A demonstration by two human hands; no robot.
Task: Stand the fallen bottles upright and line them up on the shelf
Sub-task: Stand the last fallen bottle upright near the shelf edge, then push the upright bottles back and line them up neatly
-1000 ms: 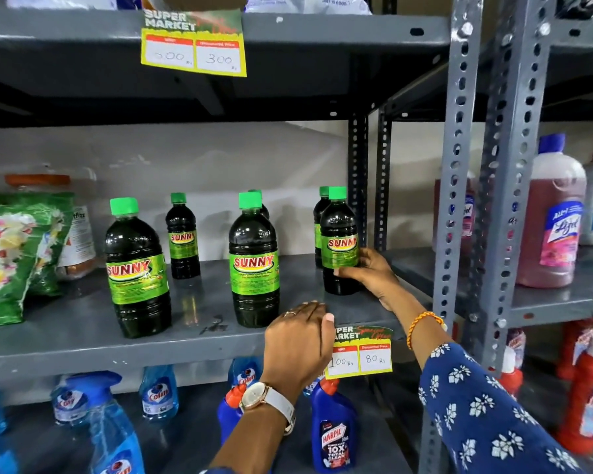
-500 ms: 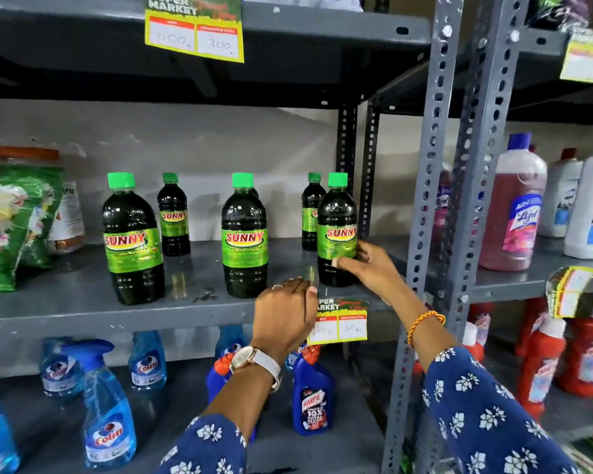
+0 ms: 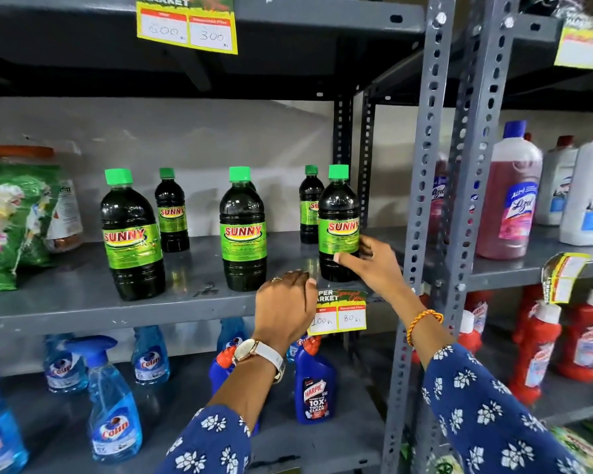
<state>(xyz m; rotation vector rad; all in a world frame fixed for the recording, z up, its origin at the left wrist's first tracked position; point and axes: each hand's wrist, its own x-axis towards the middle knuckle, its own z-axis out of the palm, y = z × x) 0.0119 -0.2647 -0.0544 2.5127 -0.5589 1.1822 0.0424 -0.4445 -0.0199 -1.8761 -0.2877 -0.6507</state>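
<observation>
Several dark Sunny bottles with green caps stand upright on the grey middle shelf [image 3: 83, 302]. The front row holds a left bottle [image 3: 131, 234], a middle bottle [image 3: 242, 230] and a right bottle [image 3: 338, 224]. Two smaller-looking ones stand behind, a back left bottle [image 3: 171, 210] and a back right bottle [image 3: 308, 203]. My right hand [image 3: 374, 265] wraps the lower part of the right bottle, thumb across its front. My left hand [image 3: 285, 306] rests curled on the shelf's front edge, holding nothing.
Green packets [image 3: 11, 220] lie at the shelf's left end. A price tag [image 3: 339, 314] hangs on the shelf edge by my left hand. Grey uprights [image 3: 425, 200] stand right of the held bottle. Blue spray bottles [image 3: 113, 405] and a Harpic bottle [image 3: 315, 388] stand below; Lizol bottles [image 3: 510, 196] stand further right.
The view has shifted right and downward. My right hand keeps hold of the right front bottle, which now stands a little nearer the shelf's front edge. My left hand stays on the edge.
</observation>
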